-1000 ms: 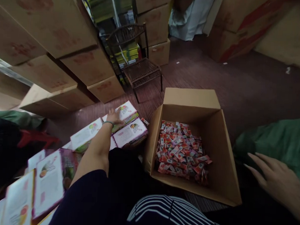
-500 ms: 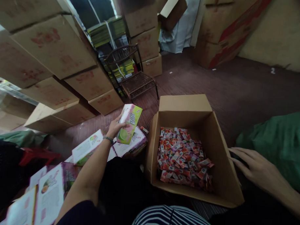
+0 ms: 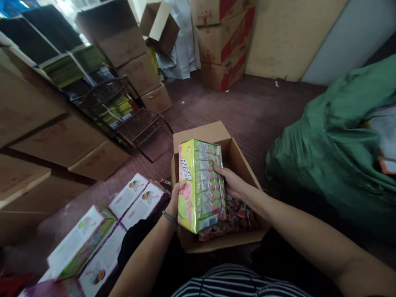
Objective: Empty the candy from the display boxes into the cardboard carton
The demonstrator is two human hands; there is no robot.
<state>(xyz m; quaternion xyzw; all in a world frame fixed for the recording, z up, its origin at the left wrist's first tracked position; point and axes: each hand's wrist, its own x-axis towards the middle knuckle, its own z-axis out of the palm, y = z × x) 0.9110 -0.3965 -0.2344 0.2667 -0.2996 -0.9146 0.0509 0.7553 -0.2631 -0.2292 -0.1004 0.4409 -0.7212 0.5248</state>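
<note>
Both my hands grip one green and pink candy box point(image 3: 201, 185), tilted above an open cardboard carton point(image 3: 201, 133). Through its clear front show rows of small wrapped packets. My left hand point(image 3: 176, 199) is closed on its left edge, thumb across the printed side. My right hand point(image 3: 232, 182) holds the right edge, fingers partly behind it. Inside the carton, under the box, lies a heap of small red and white packets point(image 3: 243, 213), partly hidden by the box and my right hand.
On the floor at left stand white and purple boxes point(image 3: 129, 196) and a white and green one point(image 3: 81, 235). Large cartons point(image 3: 55, 139) are stacked beyond. A wicker chair point(image 3: 140, 127) stands behind the open carton. A green sack point(image 3: 328, 127) bulges at right.
My left hand has brought the candy box from the left to above the carton and turned its clear front up. My right hand has left the carton's side and taken hold of the box.
</note>
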